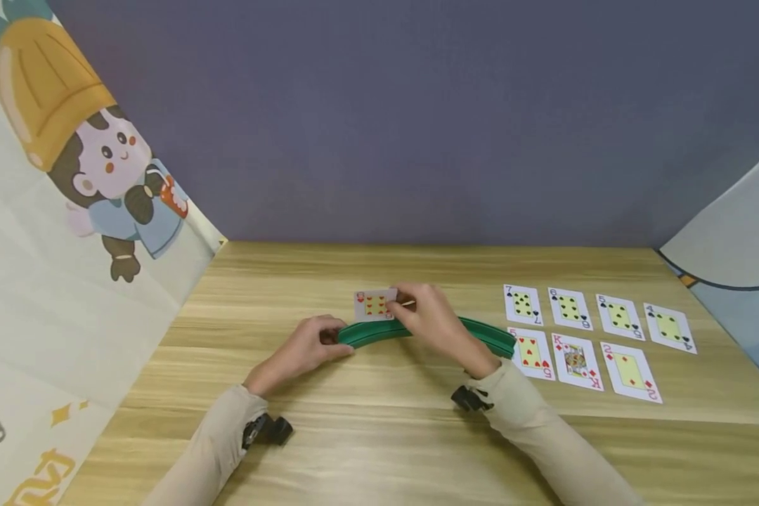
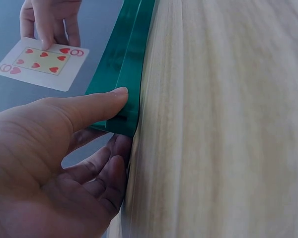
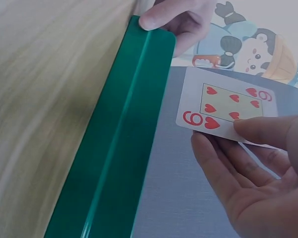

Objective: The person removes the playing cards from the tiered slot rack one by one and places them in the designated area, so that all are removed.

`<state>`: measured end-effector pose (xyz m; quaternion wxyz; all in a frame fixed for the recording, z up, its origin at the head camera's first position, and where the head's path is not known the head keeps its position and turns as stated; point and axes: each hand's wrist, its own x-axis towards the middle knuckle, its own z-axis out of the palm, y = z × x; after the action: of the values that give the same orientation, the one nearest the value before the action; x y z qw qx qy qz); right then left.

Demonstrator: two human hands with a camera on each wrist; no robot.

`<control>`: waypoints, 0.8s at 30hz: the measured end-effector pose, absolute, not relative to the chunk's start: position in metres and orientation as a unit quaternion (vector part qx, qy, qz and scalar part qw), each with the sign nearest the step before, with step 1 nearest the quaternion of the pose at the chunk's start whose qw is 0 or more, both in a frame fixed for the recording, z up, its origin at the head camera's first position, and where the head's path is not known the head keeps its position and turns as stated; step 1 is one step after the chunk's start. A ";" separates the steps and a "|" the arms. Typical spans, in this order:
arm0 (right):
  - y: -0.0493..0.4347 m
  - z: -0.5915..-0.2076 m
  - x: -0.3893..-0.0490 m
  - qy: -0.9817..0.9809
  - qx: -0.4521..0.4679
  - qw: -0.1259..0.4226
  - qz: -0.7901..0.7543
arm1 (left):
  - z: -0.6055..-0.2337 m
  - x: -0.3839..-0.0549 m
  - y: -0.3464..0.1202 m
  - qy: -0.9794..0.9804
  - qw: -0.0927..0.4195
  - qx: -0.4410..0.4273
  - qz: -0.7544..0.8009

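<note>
A curved green card holder (image 1: pixel 490 333) with a long groove lies across the middle of the table. My left hand (image 1: pixel 303 349) grips its left end, the thumb (image 2: pixel 102 105) on top and the other fingers beneath or behind. Between thumb and fingers my right hand (image 1: pixel 435 320) pinches a six of hearts (image 3: pixel 228 103) by one edge. The card faces me, just above the far side of the holder in the head view. In the right wrist view a gap shows between the card and the holder's edge.
To the right lie face-up cards in two rows. Behind are the seven (image 1: pixel 521 305), six (image 1: pixel 570 309), five (image 1: pixel 620 317) and four of spades (image 1: pixel 670 327); in front the five of hearts (image 1: pixel 531 354), king (image 1: pixel 577 361) and two of diamonds (image 1: pixel 631 372). A dark wall (image 1: pixel 417 126) rises behind.
</note>
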<state>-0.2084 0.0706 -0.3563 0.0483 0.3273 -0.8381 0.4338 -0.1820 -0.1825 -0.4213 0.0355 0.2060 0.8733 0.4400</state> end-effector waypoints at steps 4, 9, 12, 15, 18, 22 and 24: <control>0.073 -0.355 -0.207 -0.840 0.325 0.048 0.431 | -0.425 -0.181 -0.183 0.872 0.037 0.207 0.442; 0.074 -0.351 -0.206 -0.843 0.313 0.039 0.435 | -0.427 -0.182 -0.184 0.870 0.033 0.215 0.443; 0.075 -0.348 -0.206 -0.844 0.304 0.042 0.439 | -0.425 -0.183 -0.183 0.870 0.024 0.220 0.440; 0.077 -0.345 -0.205 -0.846 0.298 0.047 0.440 | -0.423 -0.184 -0.183 0.872 0.022 0.222 0.436; 0.081 -0.342 -0.202 -0.844 0.301 0.054 0.442 | -0.421 -0.185 -0.182 0.875 0.023 0.223 0.429; 0.090 -0.339 -0.197 -0.834 0.310 0.065 0.452 | -0.421 -0.185 -0.183 0.878 0.021 0.222 0.423; 0.096 -0.337 -0.195 -0.830 0.312 0.073 0.456 | -0.422 -0.185 -0.183 0.879 0.021 0.221 0.422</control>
<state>-0.1955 0.0955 -0.3371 0.0732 0.3125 -0.8304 0.4555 -0.1850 -0.1834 -0.4216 0.0210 0.2209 0.8789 0.4222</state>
